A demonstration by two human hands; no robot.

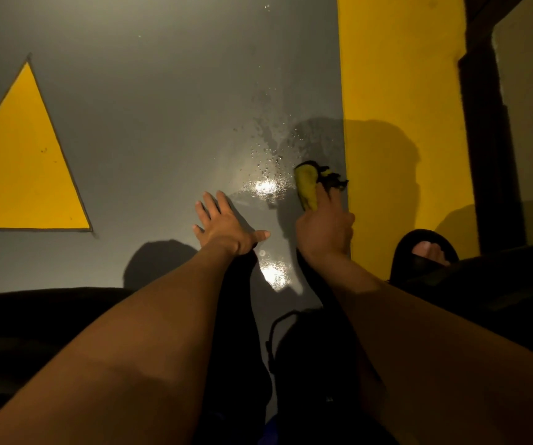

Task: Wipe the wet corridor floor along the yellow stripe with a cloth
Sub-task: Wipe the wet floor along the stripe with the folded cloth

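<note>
In the head view, a grey floor (136, 130) is seen from above, with a broad yellow stripe (397, 91) running along its right side. The left hand (223, 224) is laid flat on the floor, palm down, fingers straight and spread, thumb pointing toward the right; nothing is held by it. The right hand (324, 229) is curled round the near end of a yellow-green cloth (307, 184), which is pressed against the grey floor just beside the left edge of the yellow stripe. A darker, frayed part of the cloth is seen at its right side, touching the stripe's edge.

Water droplets (268, 155) are scattered on the floor just beyond and to the left of the cloth, and two bright glares are reflected from the wet film, one between the hands and one nearer the body. A yellow triangle (24, 168) with a dark outline is painted on the floor well to the left. A foot in a black sandal (425, 248) is placed on the yellow stripe, to the right of the right hand. Dark door framing (483, 139) is seen at the far right.
</note>
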